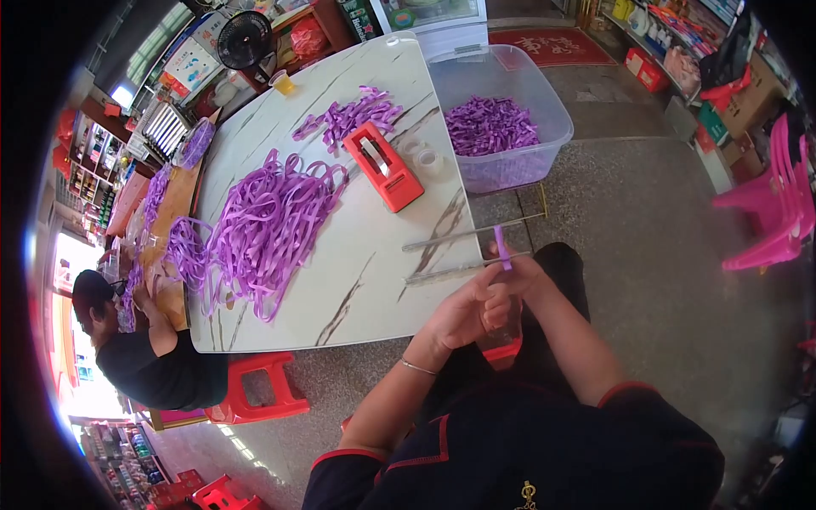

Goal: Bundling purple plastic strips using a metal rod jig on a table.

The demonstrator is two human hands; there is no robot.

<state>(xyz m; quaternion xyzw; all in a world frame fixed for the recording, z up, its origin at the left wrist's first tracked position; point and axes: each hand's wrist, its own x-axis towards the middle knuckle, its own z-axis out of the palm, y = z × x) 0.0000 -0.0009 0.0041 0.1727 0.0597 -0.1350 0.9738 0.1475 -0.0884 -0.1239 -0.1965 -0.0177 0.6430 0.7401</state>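
Two thin metal rods (450,239) jut out over the table's right edge, side by side. A short purple ribbon (502,247) lies across the rods near their free ends. My right hand (524,279) is closed at the ribbon, its fingertips partly hidden behind it. Just left of it and below the nearer rod, my left hand (473,309) has its fingers curled in, close against the right hand. Whatever the left fingers hold is hidden. A big heap of long purple ribbons (268,223) lies on the marble-patterned table (353,293).
A red tape dispenser (384,167) stands beside a smaller ribbon pile (353,119) and clear tape rolls (427,158). Right of the table is a clear plastic tub (544,119) of purple pieces. Another person (157,361) sits at the left. Pink chairs (778,204) stand far right.
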